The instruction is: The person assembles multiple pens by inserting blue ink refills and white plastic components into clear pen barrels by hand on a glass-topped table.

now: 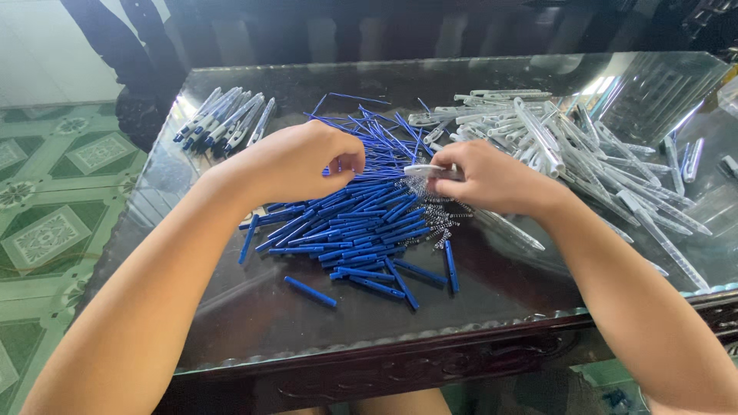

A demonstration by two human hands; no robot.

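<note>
- Two bare hands work over a glass-topped table [231,323] with a dark carved wooden edge, in the middle of the frame.
- Left hand [296,161] hovers above a heap of blue pen parts [346,230]; its fingers are curled and pinched together, but I cannot tell what they hold.
- Right hand [492,180] pinches a clear pen barrel [423,170] between thumb and fingers, the barrel pointing toward the left hand.
- Small metal springs [434,219] lie just under the right hand, beside the blue heap.
- Thin blue refills [377,127] are scattered behind the hands.
- Many clear barrels [584,154] are piled at the upper right.
- Finished pens [223,119] lie in a small group at the upper left.
- Green patterned floor tiles [54,200] show at the left.
</note>
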